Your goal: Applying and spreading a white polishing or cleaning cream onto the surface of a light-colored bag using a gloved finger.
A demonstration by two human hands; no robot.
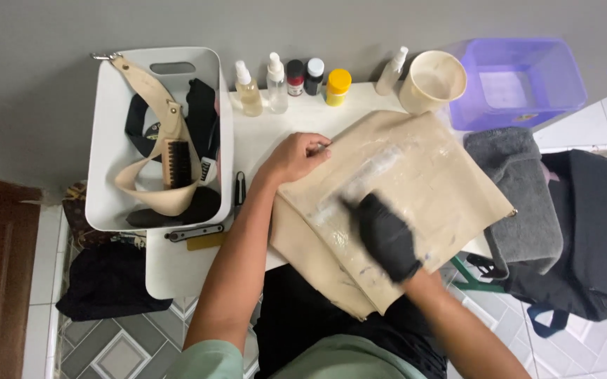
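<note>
Head view: left hand (295, 156) pinches the beige bag (415, 189) edge flat; gloved right hand (386, 237) (blurred, grip unclear) rubs it; firm, even strokes suit.

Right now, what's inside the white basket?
In the white basket lie a beige strap, a brush and black items. What the strap and black items cover, down to the basket's bottom, cannot be seen.

A small white table (261, 133) carries a beige bag (415, 182). Behind the bag stand bottles (275, 84) and a cream cup (433, 78); a white bin (107, 140) sits left of it.
</note>
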